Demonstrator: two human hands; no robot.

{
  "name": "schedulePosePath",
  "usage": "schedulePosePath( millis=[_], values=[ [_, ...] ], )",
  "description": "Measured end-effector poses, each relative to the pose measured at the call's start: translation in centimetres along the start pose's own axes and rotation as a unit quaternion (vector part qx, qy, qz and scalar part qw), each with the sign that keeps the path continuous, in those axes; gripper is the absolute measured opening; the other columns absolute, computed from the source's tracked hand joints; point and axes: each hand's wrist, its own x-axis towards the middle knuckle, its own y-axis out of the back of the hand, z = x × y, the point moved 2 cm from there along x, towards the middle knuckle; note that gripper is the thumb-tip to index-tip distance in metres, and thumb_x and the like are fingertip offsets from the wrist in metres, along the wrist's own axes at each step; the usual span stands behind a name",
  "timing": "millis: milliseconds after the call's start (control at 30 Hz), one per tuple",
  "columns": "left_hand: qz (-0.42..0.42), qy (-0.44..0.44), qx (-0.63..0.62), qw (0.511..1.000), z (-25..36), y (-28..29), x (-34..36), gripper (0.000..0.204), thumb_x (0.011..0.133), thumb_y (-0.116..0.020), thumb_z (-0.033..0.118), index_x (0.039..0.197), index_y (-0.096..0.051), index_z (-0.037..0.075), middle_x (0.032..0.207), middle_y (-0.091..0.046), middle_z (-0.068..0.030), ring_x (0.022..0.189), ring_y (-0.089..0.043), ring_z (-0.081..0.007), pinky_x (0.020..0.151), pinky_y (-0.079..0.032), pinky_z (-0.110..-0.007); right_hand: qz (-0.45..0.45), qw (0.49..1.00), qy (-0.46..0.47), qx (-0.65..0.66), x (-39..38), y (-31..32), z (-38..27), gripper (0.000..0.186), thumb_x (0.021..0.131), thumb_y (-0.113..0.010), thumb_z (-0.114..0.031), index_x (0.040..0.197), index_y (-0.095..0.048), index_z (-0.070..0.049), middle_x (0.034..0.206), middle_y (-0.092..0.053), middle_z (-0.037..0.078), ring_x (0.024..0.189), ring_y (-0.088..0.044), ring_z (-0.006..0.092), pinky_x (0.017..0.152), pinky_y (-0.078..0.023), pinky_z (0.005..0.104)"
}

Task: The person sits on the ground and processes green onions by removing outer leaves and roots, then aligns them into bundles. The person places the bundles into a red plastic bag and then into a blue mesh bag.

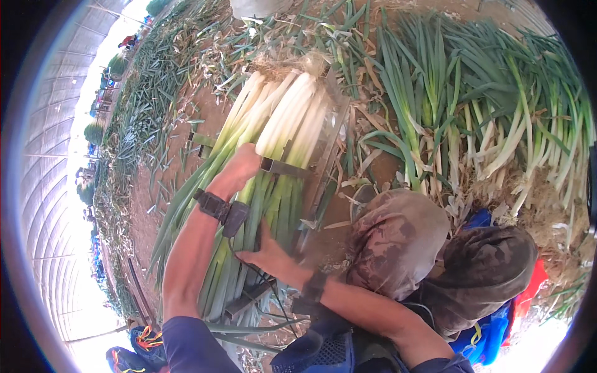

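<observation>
A large bundle of green onions (292,118), white stalks and roots pointing away from me, lies in a metal frame (339,133). Across its middle runs a dark flat band (287,168). My left hand (241,165) is closed in a fist on top of the bundle at the band's left end; whatever is inside the fist is hidden. Nearer to me, my right hand (268,253) rests against the green leaves with thumb and fingers apart. Dark straps circle both wrists, and a black device (235,219) sits beside the left one.
Loose green onions (485,105) lie in a big pile at the right, beyond my knees (398,242). Cut leaves (143,105) litter the soil at the left. A whitish container (261,7) stands at the far edge. Dark shoes with orange laces (148,342) show at the lower left.
</observation>
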Motion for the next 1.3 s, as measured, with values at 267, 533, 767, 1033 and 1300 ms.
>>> schedulePosePath(
  millis=[267, 533, 767, 1033, 1300],
  values=[
    [0.076, -0.186, 0.023, 0.979, 0.5, -0.6, -1.4, 0.038, 0.084, -0.078, 0.004, 0.119, -0.069, -0.007, 0.099, -0.074, -0.0070, 0.087, -0.065, -0.0137, 0.080, -0.054, -0.033, 0.020, 0.999, -0.026, 0.010, 0.2, -0.1, 1.0, 0.122, 0.080, -0.087, -0.019, 0.161, 0.000, 0.008, 0.153, -0.043, 0.024, 0.138, -0.048, 0.0295, 0.115, -0.040, 0.0349],
    [0.097, -0.192, 0.199, 0.956, 2.8, -1.1, 0.8, 0.042, 0.079, -0.085, 0.034, 0.091, -0.073, -0.004, 0.077, -0.069, -0.0154, 0.070, -0.061, -0.0182, 0.070, -0.050, -0.037, 0.021, 0.995, 0.057, 0.076, 1.3, -0.5, 3.6, 0.104, 0.090, -0.078, -0.005, 0.162, -0.003, 0.006, 0.137, -0.053, 0.016, 0.126, -0.056, 0.0228, 0.101, -0.052, 0.0332],
    [0.110, -0.222, 0.128, 0.960, 3.1, -0.1, 1.4, 0.049, 0.079, -0.085, 0.040, 0.083, -0.070, -0.006, 0.070, -0.065, -0.0167, 0.065, -0.059, -0.0223, 0.068, -0.048, -0.041, 0.080, 0.989, 0.072, -0.098, 0.1, 0.0, 2.7, 0.089, 0.097, -0.074, -0.021, 0.159, -0.017, 0.008, 0.138, -0.057, 0.022, 0.124, -0.059, 0.0273, 0.108, -0.047, 0.0353],
    [0.082, -0.144, 0.092, 0.982, 3.1, -2.2, 4.8, 0.055, 0.080, -0.085, 0.046, 0.097, -0.076, -0.006, 0.075, -0.069, -0.0149, 0.068, -0.060, -0.0211, 0.069, -0.048, -0.041, 0.116, 0.993, 0.008, 0.027, 0.0, -0.5, 1.0, 0.092, 0.095, -0.071, -0.043, 0.154, -0.027, 0.013, 0.140, -0.055, 0.033, 0.130, -0.058, 0.0376, 0.110, -0.043, 0.0414],
    [0.068, -0.147, 0.028, 0.986, 3.4, -1.7, 2.4, 0.065, 0.089, -0.075, 0.055, 0.120, -0.073, -0.002, 0.097, -0.074, -0.0140, 0.096, -0.067, -0.0192, 0.085, -0.051, -0.035, 0.042, 0.998, 0.006, 0.055, -1.0, -0.9, 0.3, 0.086, 0.096, -0.074, -0.027, 0.155, -0.023, 0.008, 0.136, -0.058, 0.023, 0.125, -0.058, 0.0273, 0.107, -0.046, 0.0367]
  ],
)
